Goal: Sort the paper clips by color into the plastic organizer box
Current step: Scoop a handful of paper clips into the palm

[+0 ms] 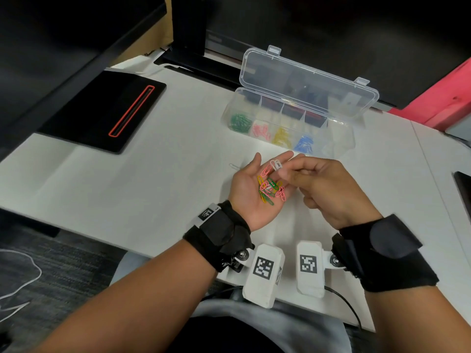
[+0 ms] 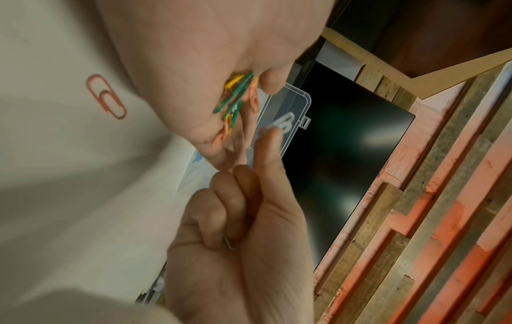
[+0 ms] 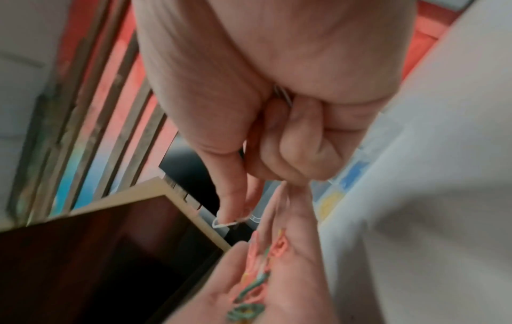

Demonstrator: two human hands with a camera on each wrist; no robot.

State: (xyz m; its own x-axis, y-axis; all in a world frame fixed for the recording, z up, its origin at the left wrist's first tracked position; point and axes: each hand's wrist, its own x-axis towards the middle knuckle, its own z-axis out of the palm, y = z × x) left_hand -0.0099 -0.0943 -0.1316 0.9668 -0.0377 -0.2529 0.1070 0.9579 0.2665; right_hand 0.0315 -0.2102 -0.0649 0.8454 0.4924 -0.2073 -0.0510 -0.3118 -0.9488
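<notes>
- Head view: the left hand [image 1: 252, 189] lies palm-up at centre frame, fingers spread, cradling a heap of mixed paper clips [image 1: 270, 188]; the organizer box [image 1: 288, 118] stands lid-up behind it.
- The right hand [image 1: 328, 189] pinches a white clip [image 1: 276, 164] — thumb and forefinger.
- Left wrist view alone shows a pink clip [image 2: 106, 96] on the table, upper left.
- Right wrist view — blurred.

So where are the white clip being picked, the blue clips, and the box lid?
white paper clip [image 1: 276, 164], head view, its middle loop.
blue paper clips [image 1: 304, 143], head view, middle of the pile.
organizer lid [image 1: 309, 82], head view, its clear panel.
</notes>
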